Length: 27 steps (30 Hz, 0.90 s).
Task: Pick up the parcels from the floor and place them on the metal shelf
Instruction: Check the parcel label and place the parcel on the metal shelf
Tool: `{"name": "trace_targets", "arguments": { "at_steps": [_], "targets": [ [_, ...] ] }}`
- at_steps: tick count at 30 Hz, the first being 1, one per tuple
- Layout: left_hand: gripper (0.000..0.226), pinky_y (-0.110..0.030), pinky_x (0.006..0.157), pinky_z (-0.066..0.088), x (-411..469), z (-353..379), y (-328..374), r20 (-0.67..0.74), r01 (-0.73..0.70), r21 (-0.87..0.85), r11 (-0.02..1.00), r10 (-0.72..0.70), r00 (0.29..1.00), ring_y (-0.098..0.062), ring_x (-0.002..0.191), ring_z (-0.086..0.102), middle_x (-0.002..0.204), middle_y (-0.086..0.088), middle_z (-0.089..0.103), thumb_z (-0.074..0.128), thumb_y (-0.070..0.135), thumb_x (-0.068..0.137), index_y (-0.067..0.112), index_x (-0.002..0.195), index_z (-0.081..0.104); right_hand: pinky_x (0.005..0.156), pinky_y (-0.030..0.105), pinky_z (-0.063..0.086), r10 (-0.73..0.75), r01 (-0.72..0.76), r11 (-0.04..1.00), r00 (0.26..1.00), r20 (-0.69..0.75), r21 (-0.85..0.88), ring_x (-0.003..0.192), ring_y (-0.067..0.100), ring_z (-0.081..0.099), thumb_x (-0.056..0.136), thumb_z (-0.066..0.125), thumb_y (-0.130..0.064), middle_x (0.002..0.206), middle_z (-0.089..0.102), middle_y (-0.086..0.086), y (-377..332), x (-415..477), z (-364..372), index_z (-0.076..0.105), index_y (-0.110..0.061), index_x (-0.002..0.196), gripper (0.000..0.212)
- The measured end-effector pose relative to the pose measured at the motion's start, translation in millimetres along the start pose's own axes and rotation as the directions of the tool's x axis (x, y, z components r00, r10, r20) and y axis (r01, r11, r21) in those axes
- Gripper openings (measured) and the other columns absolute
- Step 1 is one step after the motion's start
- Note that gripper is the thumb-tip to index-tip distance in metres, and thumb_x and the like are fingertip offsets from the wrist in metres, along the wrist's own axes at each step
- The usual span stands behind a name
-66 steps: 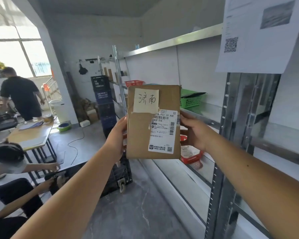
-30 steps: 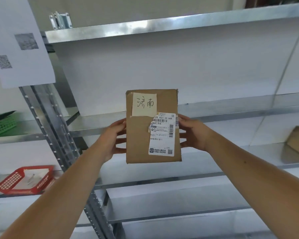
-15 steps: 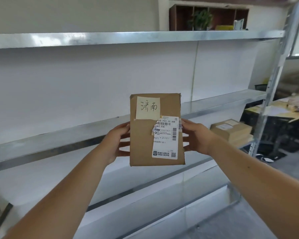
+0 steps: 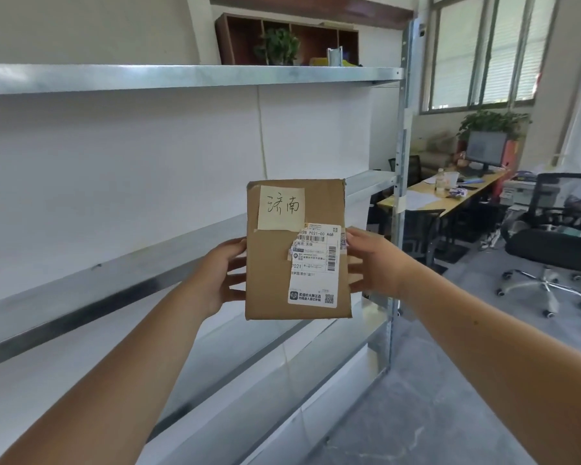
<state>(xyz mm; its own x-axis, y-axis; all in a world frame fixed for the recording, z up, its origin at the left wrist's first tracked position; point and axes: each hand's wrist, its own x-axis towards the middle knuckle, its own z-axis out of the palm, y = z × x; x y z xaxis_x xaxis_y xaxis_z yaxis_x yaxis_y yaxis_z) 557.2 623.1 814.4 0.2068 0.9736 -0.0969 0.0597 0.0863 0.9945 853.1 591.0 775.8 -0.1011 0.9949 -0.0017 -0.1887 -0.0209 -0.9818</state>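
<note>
I hold a flat brown cardboard parcel [image 4: 269,273] upright at chest height, its face toward me. It bears a pale handwritten note at the top and a white shipping label at the right. My left hand [image 4: 220,276] grips its left edge and my right hand [image 4: 371,263] grips its right edge. Behind it runs the metal shelf [image 4: 114,263], several silver levels against a white wall, ending at an upright post [image 4: 398,196] on the right.
Past the shelf's right end lie a grey floor [image 4: 450,397], a black office chair [image 4: 557,236], a long desk [image 4: 450,196] with a monitor [image 4: 485,149], plants and windows. A wooden wall cabinet [image 4: 289,38] hangs above the top shelf.
My view has swung right along the shelf to its far end. The parcel stays upright in both hands. The boxes seen on a lower shelf are now hidden behind the parcel.
</note>
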Motion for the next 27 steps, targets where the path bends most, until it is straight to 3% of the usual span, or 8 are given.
{"name": "trace_targets", "arguments": {
  "at_steps": [4,10,14,19,23,27],
  "targets": [
    [0.030,-0.034,0.059,0.057,28,35,4,0.040,-0.007,0.016,1.000,0.007,0.999,-0.020,0.069,0.070,0.086,0.000,0.073,0.057,0.047,0.102,0.022,0.114,0.069,0.091,0.060,0.059,0.013,-0.010,0.999,0.997,-0.078,0.044,0.123,0.044,0.065,0.094,0.070,-0.046,0.136,0.070,0.011,-1,-2,-32,0.072,-0.035,0.130,0.038],
    [0.028,-0.028,0.053,0.053,81,83,21,0.112,-0.024,0.084,0.996,0.015,0.994,-0.014,0.055,0.063,0.065,0.008,0.066,0.054,0.048,0.103,0.023,0.100,0.066,0.079,0.048,0.061,0.008,-0.003,0.999,0.987,-0.159,0.033,0.098,0.029,0.077,0.080,0.073,-0.053,0.116,0.078,0.000,-13,2,-70,0.075,-0.032,0.123,0.048],
    [0.033,-0.028,0.052,0.053,124,109,34,0.169,-0.030,0.079,0.996,0.016,0.985,-0.012,0.050,0.064,0.072,0.005,0.068,0.058,0.053,0.101,0.022,0.104,0.070,0.083,0.054,0.062,-0.018,0.028,0.999,0.972,-0.233,0.042,0.114,0.035,0.071,0.081,0.075,-0.051,0.127,0.074,0.005,-28,20,-101,0.075,-0.031,0.125,0.048],
    [0.031,-0.030,0.058,0.054,188,138,56,0.247,-0.082,0.090,0.993,0.058,0.967,-0.015,0.059,0.064,0.080,0.003,0.067,0.057,0.054,0.100,0.026,0.106,0.070,0.078,0.050,0.062,-0.015,0.043,0.995,0.950,-0.313,0.085,0.125,0.042,0.064,0.084,0.071,-0.051,0.138,0.067,0.015,-50,59,-136,0.066,-0.020,0.137,0.061],
    [0.037,-0.040,0.071,0.057,248,150,82,0.274,-0.120,0.086,0.989,0.092,0.957,-0.022,0.072,0.066,0.085,0.001,0.069,0.055,0.054,0.102,0.024,0.115,0.072,0.081,0.052,0.061,-0.040,0.080,0.992,0.930,-0.366,0.096,0.121,0.043,0.067,0.079,0.072,-0.054,0.130,0.071,0.013,-68,104,-155,0.072,-0.019,0.121,0.055],
    [0.035,-0.026,0.054,0.053,303,160,99,0.284,-0.187,0.138,0.973,0.142,0.948,-0.015,0.062,0.064,0.080,0.005,0.066,0.051,0.053,0.104,0.025,0.111,0.071,0.078,0.051,0.062,-0.085,0.143,0.984,0.905,-0.417,0.110,0.119,0.042,0.066,0.090,0.073,-0.049,0.138,0.067,0.014,-72,152,-177,0.067,-0.020,0.134,0.053]
  ]
}}
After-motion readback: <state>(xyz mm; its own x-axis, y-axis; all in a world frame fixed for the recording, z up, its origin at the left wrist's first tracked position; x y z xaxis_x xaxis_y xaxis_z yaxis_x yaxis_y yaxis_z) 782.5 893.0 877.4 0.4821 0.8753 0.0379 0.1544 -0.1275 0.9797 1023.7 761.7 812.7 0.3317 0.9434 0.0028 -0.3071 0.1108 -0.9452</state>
